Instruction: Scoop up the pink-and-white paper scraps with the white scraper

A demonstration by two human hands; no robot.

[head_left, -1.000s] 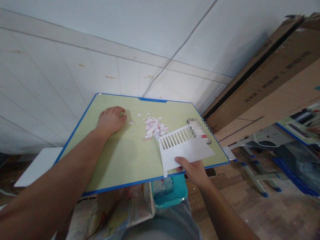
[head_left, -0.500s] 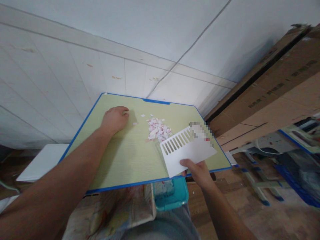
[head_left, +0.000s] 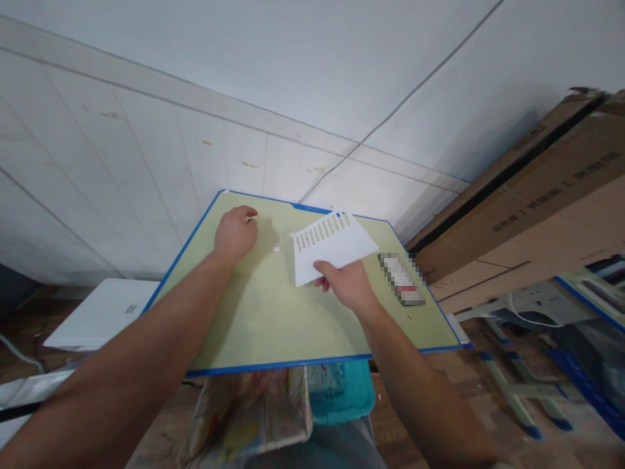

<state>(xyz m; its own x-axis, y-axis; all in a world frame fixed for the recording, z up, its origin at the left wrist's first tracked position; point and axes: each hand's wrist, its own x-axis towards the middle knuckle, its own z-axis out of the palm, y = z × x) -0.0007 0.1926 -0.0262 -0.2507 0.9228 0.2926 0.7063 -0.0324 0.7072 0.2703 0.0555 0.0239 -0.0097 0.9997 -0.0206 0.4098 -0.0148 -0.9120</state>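
Observation:
My right hand (head_left: 344,283) grips a white card (head_left: 332,251) with a row of long slots cut along its far edge. Thumb on top, fingers beneath, it holds the card tilted over the middle of the yellow-green tabletop (head_left: 254,312). The heap of small paper pieces is hidden behind the card. One small paper piece (head_left: 276,249) lies between the card and my left hand (head_left: 236,232). That hand is over the far left of the table with fingers curled in toward the thumb; whatever they may hold is too small to make out.
A blurred-out oblong object (head_left: 401,280) lies at the table's right. Below the front edge is a turquoise bin (head_left: 342,397) beside a stained cloth-like bag (head_left: 258,410). Large cardboard boxes (head_left: 532,202) lean at the right; a white panel (head_left: 102,312) stands at the left.
My right hand has carried the slotted card left and away from me, over the paper heap. This uncovers the oblong object. My left hand stays at the far left, fingers still curled.

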